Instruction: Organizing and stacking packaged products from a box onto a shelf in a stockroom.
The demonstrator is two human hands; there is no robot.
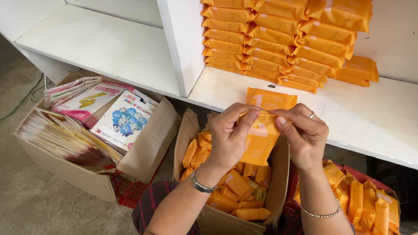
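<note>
Both my hands hold one flat orange packet (261, 136) upright in front of the white shelf (375, 119). My left hand (229, 136) pinches its left upper edge, and my right hand (303, 134) pinches the right upper edge. Below my hands stands an open cardboard box (277, 186) with several loose orange packets (233, 188) inside. On the shelf behind, stacks of the same orange packets (278, 34) stand in three columns, with a short pile of orange packets (357, 71) at the right.
A second box of orange packets (369, 207) sits at the right by my arm. At the left, a cardboard box (68, 166) holds flat balloon packs (123, 119) and stacked sheets. A white upright divider (180, 32) splits the shelf. Concrete floor lies at the left.
</note>
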